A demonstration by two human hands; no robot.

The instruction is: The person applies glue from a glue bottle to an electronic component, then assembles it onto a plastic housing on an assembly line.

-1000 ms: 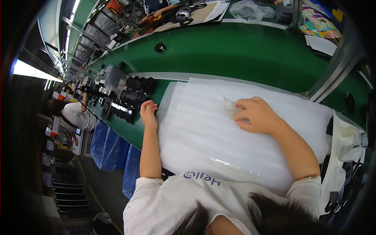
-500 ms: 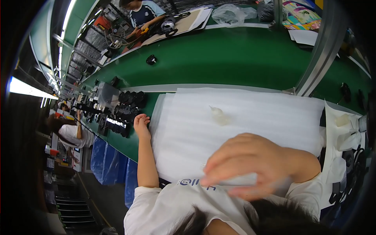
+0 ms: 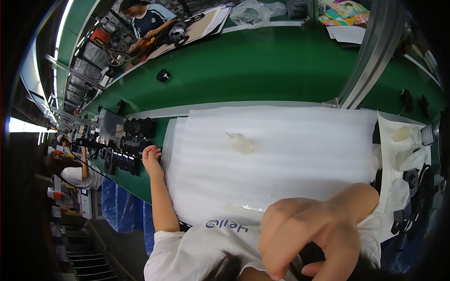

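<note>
My right hand (image 3: 307,225) is raised close to my chest at the lower right, over the near edge of a white foam sheet (image 3: 290,168). Its fingers are bent, with a gap between them, and nothing shows in it. My left hand (image 3: 152,158) is at the sheet's left edge, beside a group of black parts (image 3: 137,136). The left fingers are loosely curved and apart, holding nothing. A small translucent squeeze bottle (image 3: 242,144) with a pointed nozzle lies on the sheet. Just left of my right hand, a clear shiny strip (image 3: 249,207) lies near the front.
Beyond the sheet runs a green bench (image 3: 243,65) with a small black part (image 3: 163,75). A metal post (image 3: 375,56) rises at the right. White paper (image 3: 386,159) at the right bears a jar (image 3: 429,134) and black pieces. A co-worker (image 3: 150,23) sits across the bench.
My right hand has come down and nearer to my body, with its fingers bending downward. The view has shifted a little, and the clear strip shows more. My left hand stays at the sheet's edge.
</note>
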